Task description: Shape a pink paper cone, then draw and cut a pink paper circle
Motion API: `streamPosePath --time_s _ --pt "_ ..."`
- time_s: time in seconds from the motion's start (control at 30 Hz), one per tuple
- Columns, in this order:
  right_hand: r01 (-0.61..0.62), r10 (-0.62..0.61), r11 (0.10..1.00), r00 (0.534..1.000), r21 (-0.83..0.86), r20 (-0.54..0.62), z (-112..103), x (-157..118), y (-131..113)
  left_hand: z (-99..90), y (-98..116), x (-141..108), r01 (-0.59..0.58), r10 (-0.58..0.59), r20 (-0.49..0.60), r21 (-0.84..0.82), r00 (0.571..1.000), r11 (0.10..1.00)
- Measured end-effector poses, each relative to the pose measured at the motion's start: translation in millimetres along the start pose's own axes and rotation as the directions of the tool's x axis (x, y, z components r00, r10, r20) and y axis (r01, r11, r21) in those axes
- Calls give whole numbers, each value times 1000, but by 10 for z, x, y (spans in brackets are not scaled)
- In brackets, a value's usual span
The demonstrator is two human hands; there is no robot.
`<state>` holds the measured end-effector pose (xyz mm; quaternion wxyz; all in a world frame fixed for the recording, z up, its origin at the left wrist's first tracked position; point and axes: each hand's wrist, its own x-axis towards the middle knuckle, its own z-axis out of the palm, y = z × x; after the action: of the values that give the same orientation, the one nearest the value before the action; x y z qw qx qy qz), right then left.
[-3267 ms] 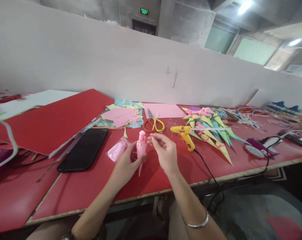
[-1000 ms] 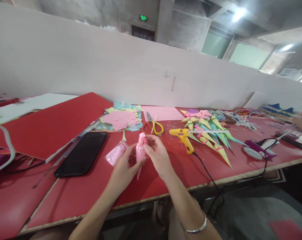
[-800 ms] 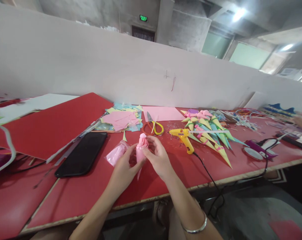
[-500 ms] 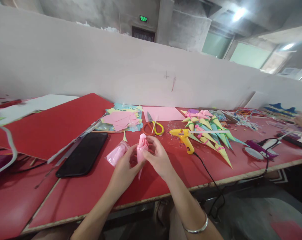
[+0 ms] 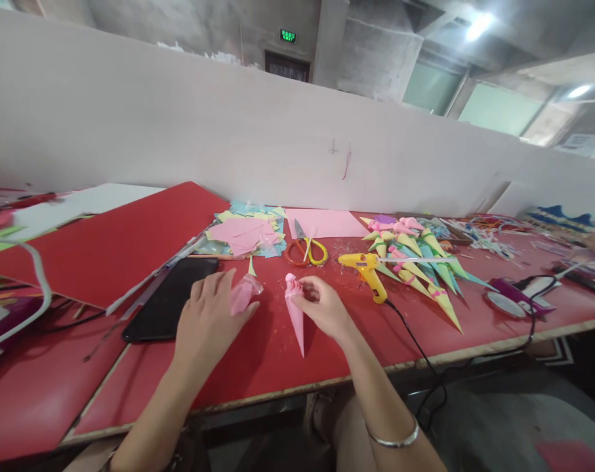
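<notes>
My right hand (image 5: 323,305) is closed around the upper part of a pink paper ice-cream cone (image 5: 296,316). Its swirled top with a small ball points away from me, and the tip points toward the table's front edge. My left hand (image 5: 206,321) lies over the table with fingers apart, beside a clear plastic bag of pink pieces (image 5: 243,293). Part of that bag is hidden behind the hand, which seems to hold nothing. A yellow hot glue gun (image 5: 367,270) lies right of my right hand, and scissors (image 5: 306,251) lie beyond the cone.
Several finished paper cones (image 5: 420,255) are piled at the right. A black phone (image 5: 164,308) lies left of my left hand, near a large red sheet (image 5: 130,242). Paper scraps (image 5: 243,233) sit at the back. The glue gun's cord (image 5: 415,347) hangs over the front edge.
My left hand has let go of the cone and moved left to the plastic bag, its fingers spreading. My right hand keeps the cone, now shifted slightly right and fully visible.
</notes>
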<state>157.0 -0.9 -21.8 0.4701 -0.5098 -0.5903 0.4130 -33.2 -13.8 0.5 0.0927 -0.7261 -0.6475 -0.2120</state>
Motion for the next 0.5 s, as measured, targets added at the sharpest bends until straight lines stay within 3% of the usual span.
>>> streamPosePath --time_s 0.1,0.17,0.27,0.33,0.4,0.5 --pt "0 -1 990 1000 -141 -5 13 -23 26 47 -44 4 -16 0 205 73 979 997" --pt "-1 -2 979 1000 -203 -18 13 -36 17 56 -37 21 -8 11 251 -12 968 1000" --pt "64 -103 965 984 -254 -144 11 -49 -41 44 2 58 -28 74 165 -270 983 962" --pt "205 -244 956 952 -208 -183 17 -61 -104 34 40 72 -84 132 86 -423 988 902" --pt "347 -359 932 923 -104 -139 28 -79 -172 26 81 72 -135 176 34 -511 984 849" --pt "418 -419 908 906 -22 -58 42 -116 -248 26 123 58 -170 203 -2 -551 979 817"
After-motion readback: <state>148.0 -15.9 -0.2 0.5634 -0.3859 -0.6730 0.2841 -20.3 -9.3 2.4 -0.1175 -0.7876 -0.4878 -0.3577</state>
